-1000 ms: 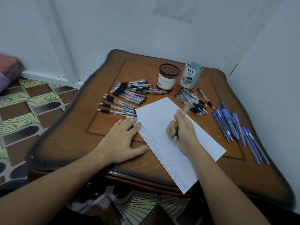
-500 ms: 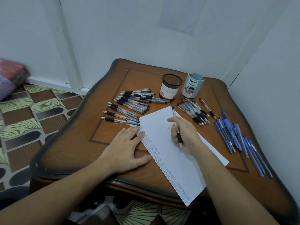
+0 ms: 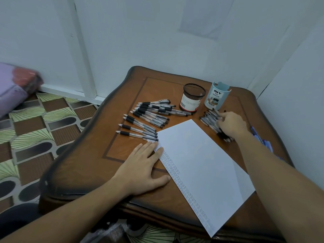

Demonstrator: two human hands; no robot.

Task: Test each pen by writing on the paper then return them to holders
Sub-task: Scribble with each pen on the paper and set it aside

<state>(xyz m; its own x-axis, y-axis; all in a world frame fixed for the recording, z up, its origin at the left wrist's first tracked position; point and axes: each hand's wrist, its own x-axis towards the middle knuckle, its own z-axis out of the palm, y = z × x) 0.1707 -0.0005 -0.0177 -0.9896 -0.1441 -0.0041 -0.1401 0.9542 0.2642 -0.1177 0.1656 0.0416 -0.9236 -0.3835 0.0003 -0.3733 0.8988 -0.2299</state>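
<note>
The sheet of white paper (image 3: 201, 163) lies at an angle in the middle of the wooden tabletop (image 3: 122, 155). A narrow band of small written marks (image 3: 184, 185) runs along its left long edge, and its near corner reaches the front edge of the tabletop.

The left hand (image 3: 142, 167) lies palm down with straight, slightly spread fingers. Its fingertips press on the paper's left corner, the thumb points toward the marked edge, and the rest of the hand rests on bare wood. It holds nothing.

The right hand (image 3: 231, 125) is stretched out past the paper's far right edge, on top of a pile of black pens (image 3: 209, 119). Its fingers are curled down among the pens and blurred, so I cannot tell whether they pinch one or only touch the pile.

Just beyond that pile stand the two holders, side by side and upright: a black mesh holder (image 3: 193, 97) with a white and red label, and to its right a pale blue holder (image 3: 217, 98) printed "DIY". What is inside either one cannot be made out.

Left of the mesh holder and beyond the left hand, a spread of clear-barrelled pens with black grips (image 3: 149, 118) lies roughly parallel, the nearest ones touching the paper's far left corner. Near the tabletop's right edge, blue pens (image 3: 261, 139) show partly behind the right forearm.

The tabletop stands in a corner of pale walls. To the left is a floor with a green and brown pattern (image 3: 35, 128), and on it a purple and red bundle (image 3: 15, 85).
</note>
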